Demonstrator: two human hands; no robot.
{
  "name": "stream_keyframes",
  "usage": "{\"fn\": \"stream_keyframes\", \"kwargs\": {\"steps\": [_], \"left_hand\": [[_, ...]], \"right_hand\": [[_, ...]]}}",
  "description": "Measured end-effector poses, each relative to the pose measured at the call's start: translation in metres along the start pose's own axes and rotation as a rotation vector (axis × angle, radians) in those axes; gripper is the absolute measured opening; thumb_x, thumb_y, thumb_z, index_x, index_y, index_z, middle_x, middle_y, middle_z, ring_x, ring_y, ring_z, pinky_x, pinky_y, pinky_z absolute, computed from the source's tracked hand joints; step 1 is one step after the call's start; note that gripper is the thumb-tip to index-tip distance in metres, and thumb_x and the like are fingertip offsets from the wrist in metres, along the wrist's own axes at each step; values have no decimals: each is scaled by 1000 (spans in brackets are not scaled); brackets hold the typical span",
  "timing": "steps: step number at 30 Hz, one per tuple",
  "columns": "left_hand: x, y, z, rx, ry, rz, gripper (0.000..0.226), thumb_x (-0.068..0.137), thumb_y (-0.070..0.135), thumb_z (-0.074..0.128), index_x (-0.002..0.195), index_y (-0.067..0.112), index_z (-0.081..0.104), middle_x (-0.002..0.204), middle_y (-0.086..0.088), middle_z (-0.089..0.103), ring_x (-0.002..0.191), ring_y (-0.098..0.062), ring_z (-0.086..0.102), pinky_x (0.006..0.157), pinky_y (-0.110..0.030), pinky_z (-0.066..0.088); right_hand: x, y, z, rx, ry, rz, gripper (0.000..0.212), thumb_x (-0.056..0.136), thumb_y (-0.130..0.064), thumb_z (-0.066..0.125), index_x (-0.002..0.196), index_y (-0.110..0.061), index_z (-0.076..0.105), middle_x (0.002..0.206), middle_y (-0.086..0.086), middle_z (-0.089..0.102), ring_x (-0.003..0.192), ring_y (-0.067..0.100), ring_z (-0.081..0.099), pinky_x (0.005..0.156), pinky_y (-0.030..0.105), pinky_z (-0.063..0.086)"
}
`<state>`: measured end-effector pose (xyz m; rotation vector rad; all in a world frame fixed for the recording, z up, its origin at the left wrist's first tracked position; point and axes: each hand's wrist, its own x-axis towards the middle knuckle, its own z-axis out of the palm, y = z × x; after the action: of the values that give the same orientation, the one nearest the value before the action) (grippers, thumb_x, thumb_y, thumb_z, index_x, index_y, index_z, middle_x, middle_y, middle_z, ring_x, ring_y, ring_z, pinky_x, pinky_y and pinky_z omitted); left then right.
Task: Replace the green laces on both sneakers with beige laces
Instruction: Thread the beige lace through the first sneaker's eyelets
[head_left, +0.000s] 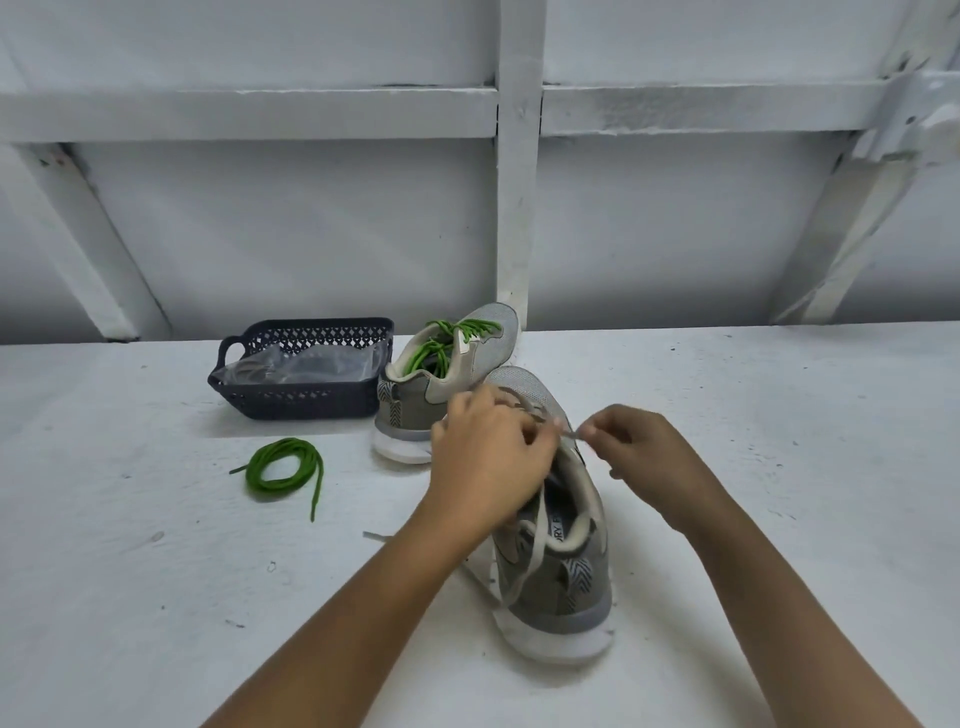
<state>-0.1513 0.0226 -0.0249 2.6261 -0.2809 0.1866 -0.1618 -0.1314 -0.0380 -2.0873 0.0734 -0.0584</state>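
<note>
Pinching beige lace (533, 551) by stiff tip in right grip (644, 452); limp, light cord trailing below grip. Curling left grip (488, 462) over sneaker (571, 597) eyelets just beside; hold unclear.

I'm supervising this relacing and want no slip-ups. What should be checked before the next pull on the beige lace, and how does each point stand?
1. Right hand pinches the tip of the beige lace: ok.
2. Left hand holds the near sneaker at its eyelets: ok.
3. Removed green lace lies coiled on the table, apart from both hands: ok.
4. Next eyelet identified: cannot tell, the left hand hides it.
5. Far sneaker rid of its green laces: not ok, they are still threaded.
6. Second beige lace ready in the basket: cannot tell, the bag's contents are unclear.
</note>
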Motion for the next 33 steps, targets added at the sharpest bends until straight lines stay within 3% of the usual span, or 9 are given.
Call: {"fn": "stream_keyframes", "kwargs": {"steps": [3, 6, 8, 11, 16, 19, 22, 26, 33], "left_hand": [[-5, 6, 3, 77, -9, 5, 40, 89, 60, 45, 100, 32, 71, 137, 6, 39, 134, -18, 20, 106, -46, 22], [-5, 5, 6, 40, -45, -20, 36, 88, 58, 49, 98, 31, 71, 140, 8, 35, 136, -17, 15, 110, -51, 19], [-5, 4, 9, -74, -40, -44, 29, 87, 51, 54, 91, 28, 71, 138, 10, 36, 134, -15, 17, 110, -45, 21], [-5, 1, 14, -285, 1, -86, 17, 87, 38, 60, 87, 25, 71, 132, 14, 40, 131, -14, 21, 110, -34, 22], [-6, -3, 18, -413, 65, -128, 13, 86, 30, 62, 90, 24, 74, 115, 19, 38, 127, -13, 24, 98, -20, 18], [-5, -5, 19, -422, 65, -132, 12, 86, 27, 63, 90, 22, 74, 122, 14, 43, 127, -14, 25, 96, -18, 18], [-5, -5, 20, -414, 66, -132, 13, 85, 28, 64, 90, 21, 74, 121, 14, 42, 127, -14, 26, 97, -19, 19], [-5, -5, 21, -402, 64, -122, 15, 86, 32, 63, 93, 24, 73, 118, 15, 42, 127, -14, 26, 106, -27, 22], [-5, -5, 23, -349, 57, -97, 20, 88, 39, 60, 98, 26, 72, 128, 12, 43, 128, -12, 25, 109, -29, 21]], "right_hand": [[-5, 3, 0, -59, -55, -22, 15, 90, -18, 62, 77, -20, 68, 53, -17, 59, 52, -3, 50, 49, 8, 32], [-6, 4, -3, -126, -55, -27, 14, 88, -21, 65, 76, -25, 70, 75, -1, 70, 72, 19, 62, 61, 21, 41], [-6, 5, -3, -131, -43, -22, 11, 87, -20, 66, 77, -23, 71, 74, 1, 70, 70, 20, 61, 61, 24, 41], [-4, 2, -4, 44, -33, 18, 12, 86, -13, 67, 77, -20, 71, 68, -1, 65, 57, 8, 50, 53, 18, 40], [-4, -7, 2, 596, -80, 143, 10, 88, -4, 61, 83, -10, 68, 69, -2, 65, 62, 7, 56, 57, 16, 48], [-2, -8, 9, 598, -38, 142, 9, 89, -11, 62, 85, -15, 69, 74, -5, 68, 64, 4, 52, 63, 23, 37], [0, -10, 17, 719, 33, 106, 10, 88, -3, 60, 86, -8, 68, 72, 1, 66, 57, 4, 55, 54, 17, 43], [1, -7, 24, 670, 167, 29, 13, 87, 0, 62, 81, -9, 68, 72, 9, 63, 61, 14, 59, 62, 19, 53], [1, -4, 33, 579, 309, -11, 16, 85, -1, 65, 78, -15, 70, 66, 1, 67, 62, 7, 63, 67, 23, 56]]}}
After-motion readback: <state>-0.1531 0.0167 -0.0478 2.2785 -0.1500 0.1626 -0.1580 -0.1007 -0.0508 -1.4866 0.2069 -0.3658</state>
